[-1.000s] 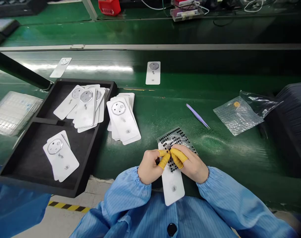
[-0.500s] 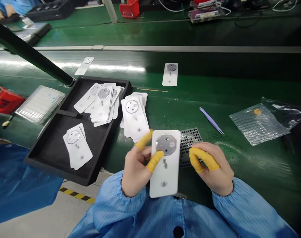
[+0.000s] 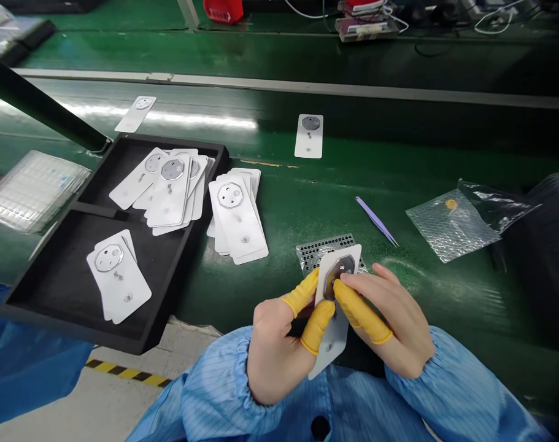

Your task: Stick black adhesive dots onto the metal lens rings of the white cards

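Observation:
My left hand [image 3: 279,334] grips a white card [image 3: 334,319] with a round silver piece near its top, pinching it between thumb and forefinger in yellow finger cots. My right hand [image 3: 385,316] presses its cot-covered fingertips onto that silver piece from the right. Behind the card lies a clear sheet dotted with small black parts [image 3: 323,250]. A fanned stack of similar white cards [image 3: 235,218] lies on the green mat to the left.
A black foam tray [image 3: 58,279] at the left holds more cards in two compartments. Purple tweezers [image 3: 375,220] and a bubble-wrap bag [image 3: 449,224] lie to the right. Two single cards [image 3: 309,136] lie on the belt behind. A clear plastic tray [image 3: 28,190] sits far left.
The card was lifted off the dotted sheet by my left hand and turned upright; my right hand, briefly off it, has come back and now presses on the silver piece.

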